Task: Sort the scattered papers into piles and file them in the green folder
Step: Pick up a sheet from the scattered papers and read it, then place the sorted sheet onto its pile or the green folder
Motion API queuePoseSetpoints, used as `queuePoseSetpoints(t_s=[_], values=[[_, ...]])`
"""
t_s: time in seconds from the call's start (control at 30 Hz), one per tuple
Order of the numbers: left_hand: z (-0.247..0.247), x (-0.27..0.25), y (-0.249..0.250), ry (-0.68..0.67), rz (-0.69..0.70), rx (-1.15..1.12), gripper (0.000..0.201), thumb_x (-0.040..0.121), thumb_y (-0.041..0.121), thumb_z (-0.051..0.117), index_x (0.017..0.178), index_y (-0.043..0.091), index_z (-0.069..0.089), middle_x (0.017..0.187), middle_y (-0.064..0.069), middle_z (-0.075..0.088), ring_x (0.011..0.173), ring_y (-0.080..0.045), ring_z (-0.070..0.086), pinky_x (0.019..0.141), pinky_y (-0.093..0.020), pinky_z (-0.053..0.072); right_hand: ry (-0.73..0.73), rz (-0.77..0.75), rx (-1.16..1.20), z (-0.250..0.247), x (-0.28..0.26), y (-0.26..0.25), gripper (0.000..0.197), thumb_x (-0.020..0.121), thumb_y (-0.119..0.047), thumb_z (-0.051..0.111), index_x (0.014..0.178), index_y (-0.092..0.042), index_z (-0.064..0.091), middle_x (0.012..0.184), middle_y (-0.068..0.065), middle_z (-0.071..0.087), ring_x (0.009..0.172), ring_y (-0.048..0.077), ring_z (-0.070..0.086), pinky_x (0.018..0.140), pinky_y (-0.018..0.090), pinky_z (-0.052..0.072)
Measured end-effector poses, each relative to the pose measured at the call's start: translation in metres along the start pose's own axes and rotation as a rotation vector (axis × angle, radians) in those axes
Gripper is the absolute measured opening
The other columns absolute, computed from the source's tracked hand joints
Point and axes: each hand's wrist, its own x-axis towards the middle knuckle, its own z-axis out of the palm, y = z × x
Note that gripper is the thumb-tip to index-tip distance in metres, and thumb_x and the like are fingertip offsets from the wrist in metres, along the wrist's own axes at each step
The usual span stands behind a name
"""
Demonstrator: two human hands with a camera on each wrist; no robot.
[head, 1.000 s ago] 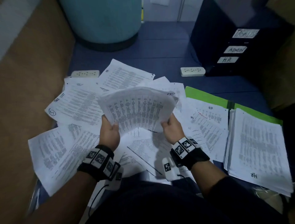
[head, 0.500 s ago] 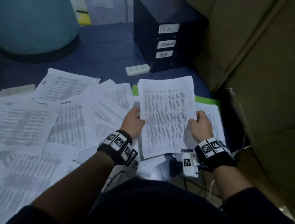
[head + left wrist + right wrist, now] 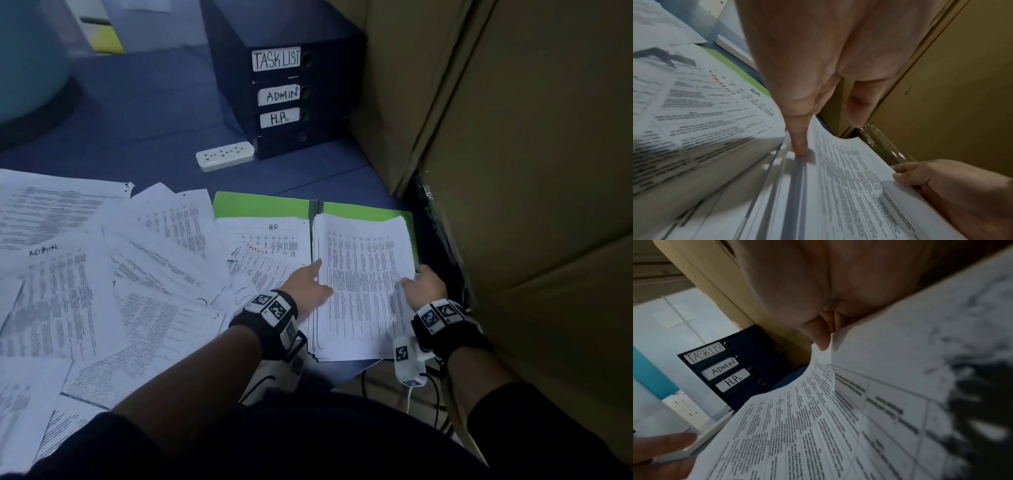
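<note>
Resting a straight forefinger on the left edge of the thick stack of white printed papers (image 3: 363, 284), the left hand (image 3: 306, 289) lies open. The right hand (image 3: 424, 286) pinches the stack's right edge, thumb on top. The stack's long axis runs away from the person, on the right leaf of the open green folder (image 3: 260, 205), beside scattered printed sheets (image 3: 102, 274).
</note>
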Motion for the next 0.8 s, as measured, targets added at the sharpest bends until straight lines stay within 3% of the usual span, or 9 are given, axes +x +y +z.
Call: queuePoseSetpoints(t_s=[0.1, 0.17, 0.27, 0.37, 0.43, 0.53, 0.63, 0.7, 0.8], values=[[-0.015, -0.006, -0.001, 0.057, 0.029, 0.12, 0.063, 0.09, 0.013, 0.059, 0.147, 0.012, 0.032, 0.152, -0.01, 0.032, 0.128, -0.022, 0.048, 0.104, -0.029, 0.039, 0.076, -0.052, -0.094, 0.003, -0.001, -0.004, 0.051, 0.092, -0.027, 0.058, 0.137, -0.008, 0.043, 0.138, 0.017, 0.044, 0.122, 0.037, 0.045, 0.098, 0.04, 0.04], [-0.032, -0.017, -0.004, 0.091, 0.053, 0.065, 0.059, 0.091, 0.012, 0.057, 0.146, 0.013, 0.036, 0.151, -0.01, 0.034, 0.132, -0.021, 0.044, 0.095, -0.024, 0.041, 0.16, -0.131, -0.099, 0.005, -0.006, -0.015, 0.046, 0.091, -0.027, 0.059, 0.133, -0.012, 0.047, 0.14, 0.013, 0.041, 0.124, 0.035, 0.042, 0.103, 0.045, 0.035], [-0.069, -0.043, -0.019, 0.247, 0.086, -0.056, 0.05, 0.093, 0.009, 0.055, 0.141, 0.015, 0.043, 0.14, -0.006, 0.047, 0.119, -0.019, 0.054, 0.075, -0.015, 0.047, 0.096, -0.292, -0.039, 0.017, -0.016, -0.049, 0.031, 0.09, -0.024, 0.059, 0.119, -0.014, 0.057, 0.132, 0.011, 0.048, 0.116, 0.031, 0.049, 0.101, 0.04, 0.038], [-0.111, -0.073, -0.042, 0.463, 0.104, -0.102, 0.039, 0.092, 0.008, 0.056, 0.131, 0.012, 0.053, 0.117, -0.008, 0.057, 0.087, -0.009, 0.058, 0.062, -0.006, 0.046, -0.082, -0.457, -0.022, 0.045, -0.034, -0.096, 0.023, 0.089, -0.022, 0.061, 0.109, -0.013, 0.062, 0.119, 0.008, 0.056, 0.105, 0.025, 0.055, 0.085, 0.025, 0.038], [-0.139, -0.094, -0.064, 0.574, 0.066, -0.1, 0.037, 0.092, 0.008, 0.056, 0.129, 0.013, 0.054, 0.118, -0.01, 0.058, 0.091, -0.01, 0.058, 0.073, -0.013, 0.049, -0.189, -0.558, -0.061, 0.071, -0.056, -0.128, 0.025, 0.089, -0.025, 0.063, 0.11, -0.013, 0.062, 0.116, 0.005, 0.057, 0.102, 0.022, 0.056, 0.081, 0.023, 0.037], [-0.178, -0.124, -0.099, 0.685, -0.036, -0.049, 0.036, 0.093, 0.013, 0.056, 0.129, 0.017, 0.055, 0.132, -0.006, 0.054, 0.12, -0.019, 0.051, 0.097, -0.037, 0.045, -0.344, -0.637, -0.117, 0.115, -0.097, -0.17, 0.025, 0.086, -0.024, 0.065, 0.108, -0.011, 0.064, 0.114, 0.005, 0.06, 0.101, 0.021, 0.057, 0.08, 0.023, 0.04], [-0.204, -0.15, -0.13, 0.753, -0.13, -0.062, 0.038, 0.092, 0.01, 0.056, 0.13, 0.015, 0.053, 0.138, -0.008, 0.05, 0.125, -0.024, 0.048, 0.092, -0.03, 0.039, -0.524, -0.753, -0.287, 0.165, -0.132, -0.2, 0.029, 0.085, -0.022, 0.066, 0.109, -0.007, 0.064, 0.119, 0.009, 0.062, 0.111, 0.022, 0.056, 0.084, 0.023, 0.042], [-0.216, -0.165, -0.149, 0.776, -0.161, -0.07, 0.039, 0.092, 0.009, 0.056, 0.13, 0.013, 0.054, 0.137, -0.011, 0.051, 0.124, -0.027, 0.049, 0.09, -0.029, 0.038, -0.586, -0.788, -0.465, 0.2, -0.15, -0.212, 0.046, 0.082, -0.032, 0.07, 0.12, -0.009, 0.059, 0.125, 0.007, 0.058, 0.117, 0.025, 0.053, 0.092, 0.027, 0.042], [-0.23, -0.185, -0.173, 0.786, -0.17, -0.066, 0.039, 0.091, 0.008, 0.057, 0.13, 0.01, 0.054, 0.137, -0.012, 0.051, 0.124, -0.03, 0.05, 0.092, -0.03, 0.038, -0.449, -0.775, -0.735, 0.245, -0.173, -0.222, 0.059, 0.075, -0.048, 0.073, 0.118, -0.013, 0.051, 0.12, 0.007, 0.054, 0.115, 0.029, 0.051, 0.093, 0.042, 0.041]])
